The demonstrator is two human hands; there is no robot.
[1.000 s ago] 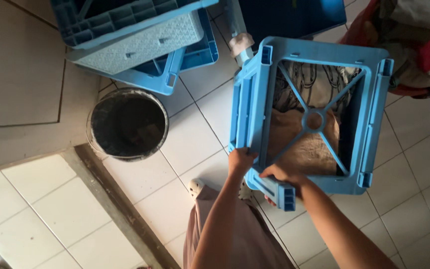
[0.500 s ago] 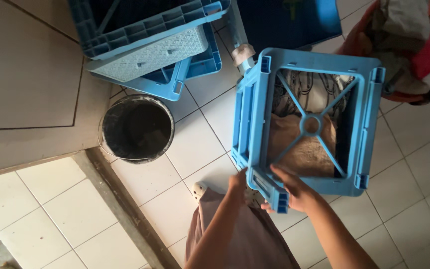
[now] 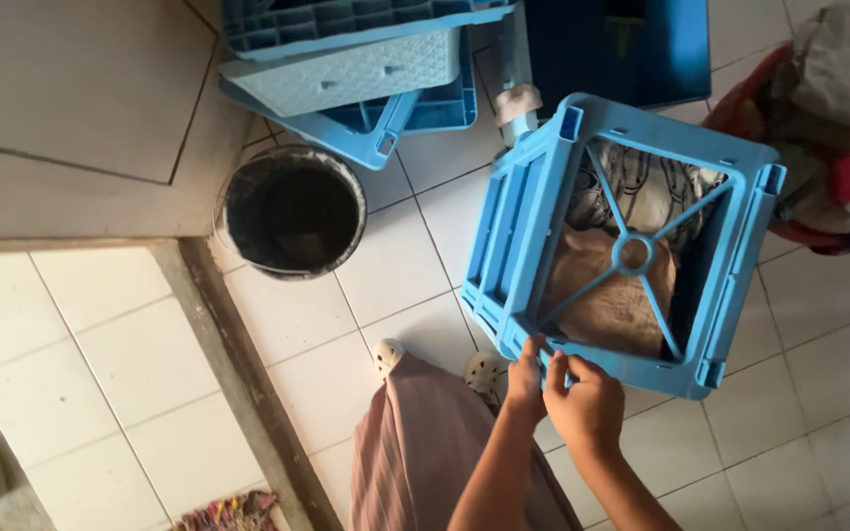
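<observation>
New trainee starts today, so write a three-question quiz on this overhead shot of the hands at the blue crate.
1. True or false: both the left hand and the right hand touch the near bottom corner of the light blue square plastic crate.
2. What stands on the white floor tiles left of that crate: A) a round dark bucket, B) a green bottle, C) a metal ladder?
3. Fill in: through the crate's open spoked base, ______ shows inside.

Key:
1. True
2. A
3. Crumpled cloth, brownish and striped white
</observation>
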